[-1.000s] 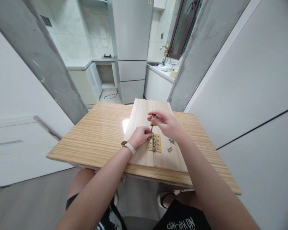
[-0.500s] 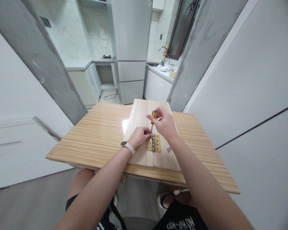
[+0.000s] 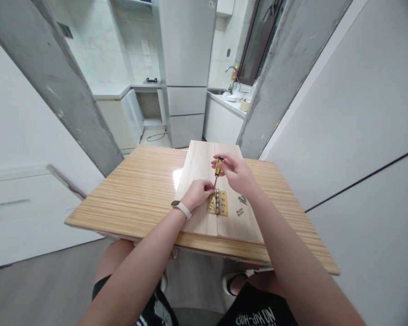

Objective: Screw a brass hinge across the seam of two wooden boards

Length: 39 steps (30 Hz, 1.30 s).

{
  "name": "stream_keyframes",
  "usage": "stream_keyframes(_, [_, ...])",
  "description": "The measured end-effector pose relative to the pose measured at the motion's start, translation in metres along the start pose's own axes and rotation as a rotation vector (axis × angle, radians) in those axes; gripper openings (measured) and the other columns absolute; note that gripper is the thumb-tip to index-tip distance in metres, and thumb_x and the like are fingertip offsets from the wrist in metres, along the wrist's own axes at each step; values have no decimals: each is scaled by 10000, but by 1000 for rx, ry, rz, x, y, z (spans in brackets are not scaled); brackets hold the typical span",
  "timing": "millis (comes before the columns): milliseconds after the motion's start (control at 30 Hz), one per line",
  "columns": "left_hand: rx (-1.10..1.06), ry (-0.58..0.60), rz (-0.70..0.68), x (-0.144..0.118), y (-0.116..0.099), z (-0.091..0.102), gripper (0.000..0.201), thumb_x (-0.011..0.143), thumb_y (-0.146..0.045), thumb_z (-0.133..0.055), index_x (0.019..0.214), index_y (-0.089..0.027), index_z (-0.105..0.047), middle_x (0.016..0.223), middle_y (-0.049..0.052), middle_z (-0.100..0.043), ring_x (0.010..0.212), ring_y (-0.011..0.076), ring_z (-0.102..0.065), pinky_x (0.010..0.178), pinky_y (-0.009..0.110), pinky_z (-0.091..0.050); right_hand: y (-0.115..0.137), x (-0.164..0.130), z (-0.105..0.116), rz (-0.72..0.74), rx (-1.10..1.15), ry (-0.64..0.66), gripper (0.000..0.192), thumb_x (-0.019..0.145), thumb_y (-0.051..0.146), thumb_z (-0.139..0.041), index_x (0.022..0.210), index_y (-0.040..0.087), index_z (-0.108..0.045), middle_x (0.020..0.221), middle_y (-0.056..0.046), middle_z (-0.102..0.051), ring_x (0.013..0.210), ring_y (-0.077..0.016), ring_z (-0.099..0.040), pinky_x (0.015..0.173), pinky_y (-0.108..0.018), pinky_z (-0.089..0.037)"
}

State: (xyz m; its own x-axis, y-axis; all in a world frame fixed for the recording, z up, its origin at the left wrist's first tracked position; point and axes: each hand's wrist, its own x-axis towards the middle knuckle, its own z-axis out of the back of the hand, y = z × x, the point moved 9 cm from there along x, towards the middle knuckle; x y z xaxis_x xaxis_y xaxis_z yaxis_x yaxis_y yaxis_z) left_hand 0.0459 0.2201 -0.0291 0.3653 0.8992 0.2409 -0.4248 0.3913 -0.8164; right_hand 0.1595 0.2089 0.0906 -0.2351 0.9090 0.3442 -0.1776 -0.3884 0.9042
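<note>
Wooden table (image 3: 139, 185): screwdriver (image 3: 219, 167) within right hand (image 3: 238, 175).

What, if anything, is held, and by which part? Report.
The right hand holds the screwdriver by its handle; whether the left hand pinches anything cannot be told.

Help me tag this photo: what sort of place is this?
Probably a home, just outside its kitchen: a refrigerator, a curved faucet and a pale countertop stand beyond the wood-grain table.
</note>
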Motion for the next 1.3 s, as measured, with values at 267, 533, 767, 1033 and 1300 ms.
stream_keyframes(267, [-13, 2, 33, -1, -2, 2, 74, 857, -188, -723, 865, -143, -781, 826, 60, -772, 753, 176, -666, 730, 288, -501, 4, -2, 9, 86, -191, -172, 236, 912, 393, -698, 1107, 261, -679, 879, -25, -762, 842, -222, -750, 715, -350, -601])
stream_keyframes(533, [-71, -1, 38, -1, 1, 1, 68, 846, -219, -754, 863, -153, -756, 793, 30, -740, 729, 157, -635, 722, 275, -489, 15, -7, 14, 107, -314, -315, 237, 886, 441, -752, 986, 254, -647, 893, -22, -740, 752, -204, -728, 613, -308, -525])
stream_keyframes(767, [-56, 7, 12, 0, -1, 1, 102, 870, -249, -734, 855, -152, -763, 813, 40, -758, 735, 159, -639, 739, 277, -485, 15, -6, 15, 117, -303, -277, 283, 858, 456, -779, 941, 243, -613, 905, -25, -744, 801, -210, -738, 611, -297, -526])
stream_keyframes(1033, [-64, 9, 4, 1, 3, -2, 131, 874, -276, -734, 835, -157, -773, 819, 45, -769, 737, 163, -647, 736, 280, -492, 5, 0, 2, 56, -113, 67, 319, 970, 324, -584, 1262, 257, -693, 1250, -101, -759, 1074, -253, -765, 822, -400, -634])
stream_keyframes(1300, [-119, 21, 36, 3, 9, 3, 149, 883, -228, -699, 963, -147, -796, 914, 70, -798, 803, 176, -681, 762, 286, -510, 6, -1, 13, 78, -164, -116, 257, 904, 278, -663, 1147, 253, -743, 1087, -72, -802, 1007, -261, -776, 828, -410, -643])
